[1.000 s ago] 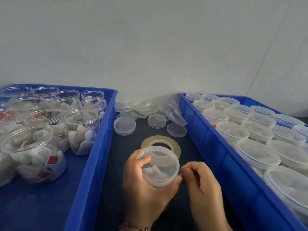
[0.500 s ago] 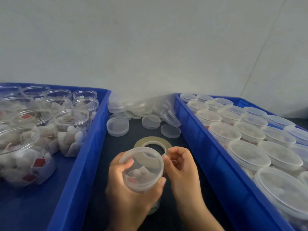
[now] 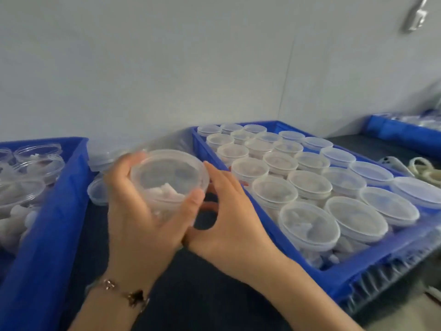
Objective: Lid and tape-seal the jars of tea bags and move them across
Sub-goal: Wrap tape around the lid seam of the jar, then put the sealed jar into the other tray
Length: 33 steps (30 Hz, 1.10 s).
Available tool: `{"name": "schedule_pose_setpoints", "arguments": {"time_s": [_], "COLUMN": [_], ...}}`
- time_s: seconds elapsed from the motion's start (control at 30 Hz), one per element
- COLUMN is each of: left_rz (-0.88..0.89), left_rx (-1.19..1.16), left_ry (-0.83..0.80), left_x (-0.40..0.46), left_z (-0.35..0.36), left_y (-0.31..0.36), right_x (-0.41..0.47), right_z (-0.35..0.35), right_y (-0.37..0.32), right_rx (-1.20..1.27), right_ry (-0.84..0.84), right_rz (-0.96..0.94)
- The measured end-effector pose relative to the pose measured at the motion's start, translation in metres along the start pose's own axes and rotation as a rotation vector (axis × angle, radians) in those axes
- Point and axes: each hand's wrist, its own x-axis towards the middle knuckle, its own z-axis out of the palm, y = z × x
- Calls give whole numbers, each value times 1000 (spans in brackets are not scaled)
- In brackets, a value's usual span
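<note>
1. Your left hand (image 3: 140, 211) is wrapped around a lidded jar (image 3: 168, 181) of tea bags, held above the dark tabletop (image 3: 195, 283) between the two crates.
2. Your right hand (image 3: 229, 223) rests against the jar's right side, fingers loosely curled; whether it pinches anything cannot be told.
3. The right blue crate (image 3: 334, 275) holds rows of lidded jars (image 3: 307, 223).
4. The left blue crate (image 3: 47, 211) holds open jars (image 3: 38, 154).
5. Loose lids (image 3: 97, 192) lie on the tabletop beyond your left hand.

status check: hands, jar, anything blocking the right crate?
Left hand gripping lidded jar; right hand beside it, fingers at its side. Jar held above dark table, between crates. Right crate nearly full of lidded jars.
</note>
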Motion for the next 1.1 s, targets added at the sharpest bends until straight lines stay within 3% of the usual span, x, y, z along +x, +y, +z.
{"name": "schedule_pose_setpoints", "arguments": {"time_s": [0.2, 0.33, 0.47, 0.57, 0.7, 0.9, 1.1], "left_rz": [31, 137, 237, 303, 301, 236, 40], "left_rx": [-110, 207, 384, 444, 358, 506, 549], "left_ry": [-282, -400, -597, -559, -519, -857, -914], "left_x": [55, 104, 163, 192, 200, 192, 195], "left_z": [56, 99, 156, 205, 271, 342, 390], "left_y": [65, 74, 53, 34, 8, -44, -86], "right_x": [23, 57, 123, 172, 216, 255, 294], "right_z": [-75, -136, -191, -222, -245, -263, -247], "right_y": [-18, -15, 9, 47, 109, 194, 250], "right_rx": [-210, -420, -684, -682, -600, -537, -508], "right_ry": [304, 416, 444, 426, 497, 551, 554], "right_rz": [-53, -61, -100, -63, -29, 102, 184]}}
